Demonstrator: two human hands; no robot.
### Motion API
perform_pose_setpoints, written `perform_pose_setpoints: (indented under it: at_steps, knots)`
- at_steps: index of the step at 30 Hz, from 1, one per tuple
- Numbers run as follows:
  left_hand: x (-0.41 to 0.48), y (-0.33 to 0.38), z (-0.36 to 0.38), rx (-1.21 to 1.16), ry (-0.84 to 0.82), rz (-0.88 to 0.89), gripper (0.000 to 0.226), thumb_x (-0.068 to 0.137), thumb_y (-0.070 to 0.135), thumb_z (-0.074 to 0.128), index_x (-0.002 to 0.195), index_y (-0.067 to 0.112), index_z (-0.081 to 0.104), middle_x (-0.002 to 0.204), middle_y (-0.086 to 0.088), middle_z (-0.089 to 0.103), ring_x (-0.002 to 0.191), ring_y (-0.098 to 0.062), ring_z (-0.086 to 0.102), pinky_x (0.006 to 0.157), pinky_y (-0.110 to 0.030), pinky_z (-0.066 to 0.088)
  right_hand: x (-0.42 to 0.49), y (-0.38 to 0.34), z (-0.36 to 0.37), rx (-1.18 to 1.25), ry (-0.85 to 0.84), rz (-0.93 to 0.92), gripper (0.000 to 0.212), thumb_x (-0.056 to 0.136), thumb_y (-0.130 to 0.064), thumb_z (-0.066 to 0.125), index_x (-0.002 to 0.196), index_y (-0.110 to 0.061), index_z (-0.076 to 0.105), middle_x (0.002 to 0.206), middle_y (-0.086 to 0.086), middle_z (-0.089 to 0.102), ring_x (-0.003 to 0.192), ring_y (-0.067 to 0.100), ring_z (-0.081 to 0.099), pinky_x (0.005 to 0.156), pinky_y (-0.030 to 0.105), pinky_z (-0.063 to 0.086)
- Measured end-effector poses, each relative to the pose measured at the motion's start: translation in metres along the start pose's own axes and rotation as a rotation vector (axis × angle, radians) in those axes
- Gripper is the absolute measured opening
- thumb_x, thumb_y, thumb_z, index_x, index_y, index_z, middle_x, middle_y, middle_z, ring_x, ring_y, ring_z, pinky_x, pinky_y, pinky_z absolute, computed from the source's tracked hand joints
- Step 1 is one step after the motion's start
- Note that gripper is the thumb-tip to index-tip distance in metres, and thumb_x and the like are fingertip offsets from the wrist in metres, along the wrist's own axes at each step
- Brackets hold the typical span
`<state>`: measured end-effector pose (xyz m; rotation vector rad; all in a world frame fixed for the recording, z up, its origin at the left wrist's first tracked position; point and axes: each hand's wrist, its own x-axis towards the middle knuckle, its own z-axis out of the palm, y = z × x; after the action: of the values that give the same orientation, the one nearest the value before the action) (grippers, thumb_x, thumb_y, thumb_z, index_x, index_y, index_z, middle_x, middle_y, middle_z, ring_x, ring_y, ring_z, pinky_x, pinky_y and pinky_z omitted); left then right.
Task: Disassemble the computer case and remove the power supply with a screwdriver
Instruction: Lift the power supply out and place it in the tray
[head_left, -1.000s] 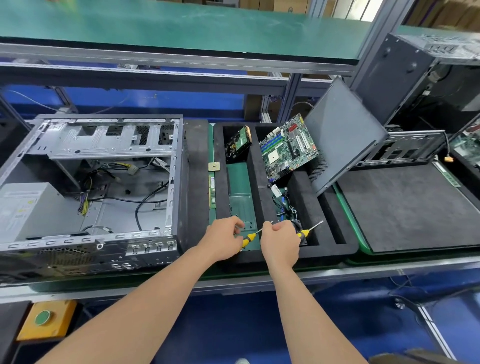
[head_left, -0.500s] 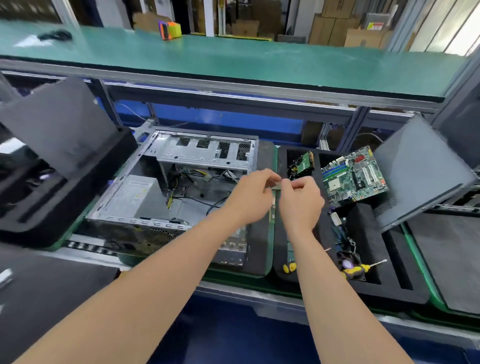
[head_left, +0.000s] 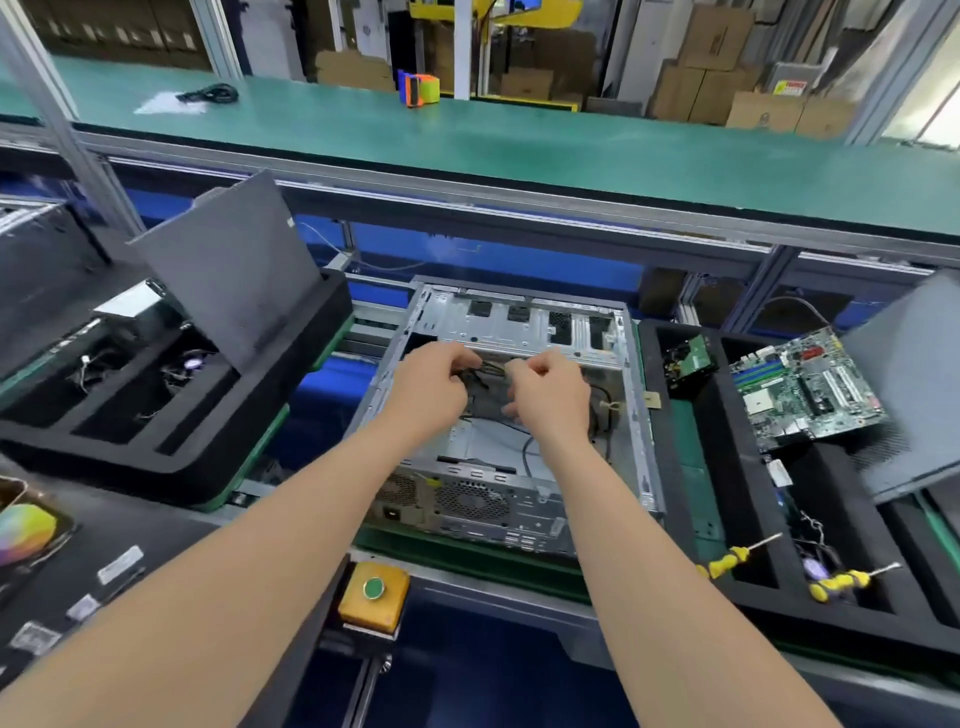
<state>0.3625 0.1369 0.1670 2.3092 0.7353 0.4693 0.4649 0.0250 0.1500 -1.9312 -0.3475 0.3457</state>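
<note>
An open grey computer case (head_left: 636, 405) lies on its side in the middle of the bench, its vented rear panel (head_left: 467, 501) facing me. Both hands are inside it near the far wall. My left hand (head_left: 428, 387) and my right hand (head_left: 548, 392) are closed on a bundle of cables (head_left: 491, 370) with yellow and black wires stretched between them. The power supply is mostly hidden under my left forearm. Two yellow-handled screwdrivers (head_left: 730, 560) (head_left: 841, 581) lie in the black foam tray (head_left: 680, 467) to the right.
The right tray also holds a green motherboard (head_left: 802, 387), a small drive (head_left: 688, 358) and a grey side panel (head_left: 914, 389). Another foam tray (head_left: 171, 415) with a leaning panel (head_left: 228, 265) stands left. A yellow box with a green button (head_left: 373, 592) sits at the bench front.
My hands left the screwdrivers in the right tray, moved left and up, and now grip cables inside the case. My view has swung left, so the case is now centred.
</note>
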Motion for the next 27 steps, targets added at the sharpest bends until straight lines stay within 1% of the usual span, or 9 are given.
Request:
perform_pose_setpoints:
  at_steps: [3, 5, 8, 10, 11, 13, 16, 22, 27]
  knots:
    - [0.005, -0.032, -0.017, 0.21, 0.057, -0.077, 0.057, 0.082, 0.005, 0.056, 0.134, 0.027, 0.059, 0.139, -0.004, 0.05, 0.124, -0.026, 0.05, 0.102, -0.04, 0.034, 0.007, -0.001, 0.035, 0.055, -0.144, 0.095, 0.018, 0.094, -0.034, 0.065, 0.097, -0.017, 0.069, 0.097, 0.009, 0.076, 0.089, 0.027, 0.076, 0.081, 0.052, 0.065]
    - [0.007, -0.05, -0.021, 0.223, -0.014, -0.201, 0.066, 0.083, 0.012, 0.055, 0.146, 0.024, 0.041, 0.144, -0.009, 0.039, 0.123, -0.034, 0.05, 0.101, -0.044, 0.034, 0.013, -0.002, 0.058, 0.081, -0.273, 0.253, 0.035, 0.097, -0.04, 0.066, 0.119, -0.013, 0.065, 0.116, 0.011, 0.069, 0.101, 0.029, 0.07, 0.082, 0.051, 0.065]
    - [0.005, -0.072, -0.018, 0.112, -0.146, -0.406, 0.064, 0.09, 0.028, 0.051, 0.147, 0.014, 0.027, 0.142, -0.016, 0.043, 0.12, -0.043, 0.051, 0.095, -0.046, 0.041, 0.012, -0.005, 0.089, 0.05, -0.524, 0.447, 0.075, 0.103, -0.061, 0.051, 0.16, -0.015, 0.037, 0.147, 0.01, 0.049, 0.113, 0.03, 0.058, 0.091, 0.048, 0.054]
    - [0.004, -0.082, -0.014, 0.109, -0.145, -0.429, 0.06, 0.094, 0.042, 0.049, 0.142, 0.011, 0.031, 0.138, -0.018, 0.051, 0.119, -0.043, 0.053, 0.086, -0.044, 0.041, 0.012, -0.004, 0.101, -0.047, -0.64, 0.486, 0.094, 0.098, -0.079, 0.036, 0.168, -0.019, 0.018, 0.167, 0.007, 0.031, 0.142, 0.032, 0.046, 0.113, 0.051, 0.04]
    - [0.004, -0.086, -0.012, 0.126, -0.124, -0.409, 0.06, 0.095, 0.045, 0.048, 0.14, 0.009, 0.032, 0.137, -0.018, 0.054, 0.119, -0.043, 0.054, 0.083, -0.042, 0.04, 0.013, -0.002, 0.105, -0.094, -0.664, 0.494, 0.103, 0.093, -0.087, 0.032, 0.17, -0.021, 0.01, 0.175, 0.004, 0.017, 0.156, 0.031, 0.029, 0.12, 0.054, 0.03]
    - [0.006, -0.089, -0.008, 0.154, -0.088, -0.369, 0.059, 0.096, 0.044, 0.048, 0.138, 0.006, 0.032, 0.137, -0.018, 0.054, 0.119, -0.042, 0.054, 0.079, -0.04, 0.037, 0.015, -0.001, 0.107, -0.119, -0.669, 0.486, 0.112, 0.086, -0.094, 0.032, 0.17, -0.023, 0.004, 0.177, 0.0, 0.003, 0.162, 0.029, 0.012, 0.126, 0.055, 0.021]
    - [0.006, -0.09, -0.005, 0.206, -0.077, -0.329, 0.062, 0.099, 0.044, 0.046, 0.141, 0.002, 0.03, 0.143, -0.021, 0.048, 0.121, -0.044, 0.053, 0.08, -0.041, 0.036, 0.016, 0.007, 0.109, -0.074, -0.584, 0.429, 0.11, 0.088, -0.09, 0.04, 0.17, -0.026, 0.003, 0.177, -0.007, -0.001, 0.162, 0.024, 0.012, 0.126, 0.052, 0.018]
    - [0.008, -0.089, 0.001, 0.246, -0.033, -0.305, 0.053, 0.099, 0.044, 0.043, 0.132, 0.004, 0.033, 0.138, -0.022, 0.049, 0.113, -0.043, 0.057, 0.076, -0.041, 0.037, 0.024, 0.018, 0.116, -0.071, -0.508, 0.272, 0.103, 0.094, -0.082, 0.045, 0.169, -0.019, 0.014, 0.176, -0.004, 0.012, 0.158, 0.021, 0.025, 0.115, 0.039, 0.029]
    - [0.006, -0.093, 0.0, 0.253, -0.049, -0.288, 0.052, 0.098, 0.048, 0.044, 0.129, 0.007, 0.033, 0.135, -0.02, 0.049, 0.109, -0.042, 0.057, 0.074, -0.041, 0.036, 0.029, 0.028, 0.121, -0.081, -0.481, 0.227, 0.102, 0.093, -0.082, 0.046, 0.168, -0.019, 0.02, 0.175, -0.002, 0.019, 0.158, 0.023, 0.026, 0.126, 0.047, 0.028]
